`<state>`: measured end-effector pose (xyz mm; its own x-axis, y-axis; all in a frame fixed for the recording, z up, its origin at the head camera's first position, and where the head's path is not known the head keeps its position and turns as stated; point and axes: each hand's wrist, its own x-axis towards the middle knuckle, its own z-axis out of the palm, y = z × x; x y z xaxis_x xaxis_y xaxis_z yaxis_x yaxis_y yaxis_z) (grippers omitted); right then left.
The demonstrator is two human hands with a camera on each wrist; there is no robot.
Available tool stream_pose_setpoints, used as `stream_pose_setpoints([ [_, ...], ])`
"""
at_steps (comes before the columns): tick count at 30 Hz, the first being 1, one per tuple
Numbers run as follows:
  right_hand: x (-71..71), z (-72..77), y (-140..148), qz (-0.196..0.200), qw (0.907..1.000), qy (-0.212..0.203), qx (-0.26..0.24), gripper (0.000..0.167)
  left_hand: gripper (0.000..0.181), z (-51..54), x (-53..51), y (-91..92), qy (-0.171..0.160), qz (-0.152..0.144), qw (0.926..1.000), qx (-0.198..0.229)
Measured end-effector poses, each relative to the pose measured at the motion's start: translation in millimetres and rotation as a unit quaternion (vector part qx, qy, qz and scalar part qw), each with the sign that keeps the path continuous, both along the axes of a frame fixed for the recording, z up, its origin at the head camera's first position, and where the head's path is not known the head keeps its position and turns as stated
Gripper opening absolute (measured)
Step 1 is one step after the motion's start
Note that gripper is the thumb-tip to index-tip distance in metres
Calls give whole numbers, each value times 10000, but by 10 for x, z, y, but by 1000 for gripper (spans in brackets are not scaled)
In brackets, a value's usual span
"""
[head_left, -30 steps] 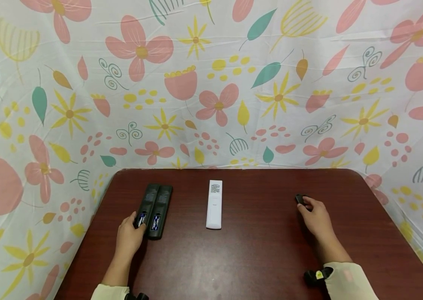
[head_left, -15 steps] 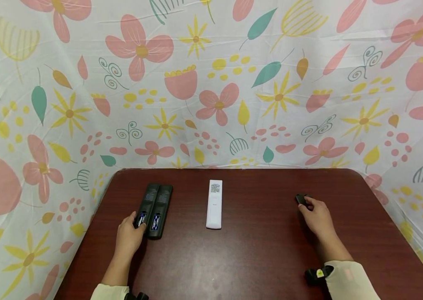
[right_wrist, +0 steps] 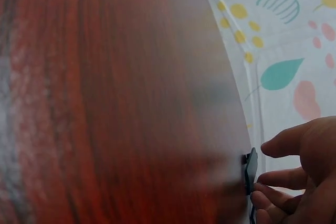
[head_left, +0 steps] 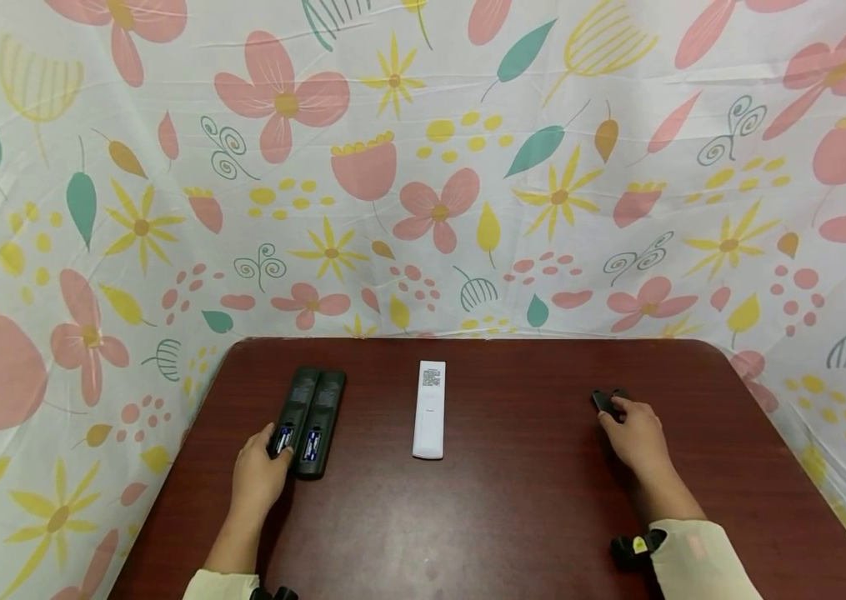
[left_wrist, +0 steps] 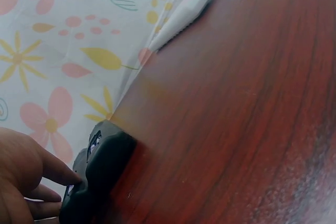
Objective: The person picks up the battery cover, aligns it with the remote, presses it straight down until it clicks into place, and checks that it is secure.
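Observation:
Two black remote controls lie side by side, backs up, at the left of the table, with batteries showing in their bays. My left hand grips the lower end of the left remote control, its thumb by the battery bay. The right remote control lies against it. At the table's right, my right hand is at small black covers, which look like battery covers. In the right wrist view the thumb stands apart from the black cover, while other fingertips are close to or touching it.
A white remote control lies face down near the table's middle. The dark red-brown table has rounded far corners. Behind and beside it hangs a flower-patterned cloth.
My right hand has shifted slightly, its fingers drawing back so that a second dark piece shows behind the nearer cover. The left hand and the remote controls have stayed still.

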<state>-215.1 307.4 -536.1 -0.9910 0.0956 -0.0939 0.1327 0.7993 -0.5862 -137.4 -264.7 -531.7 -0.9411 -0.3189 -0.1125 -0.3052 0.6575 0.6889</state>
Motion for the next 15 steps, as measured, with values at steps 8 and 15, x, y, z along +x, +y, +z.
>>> stream_pose_setpoints([
  [8, -25, -23, 6, 8, 9995, 36, 309, 57, 64, -19, 17, 26, 216, 55, 9997, -122],
  [15, -27, 4, -22, 35, 9979, 96, 640, 55, 65, -40, 5, 34, 249, 95, 9995, -152],
])
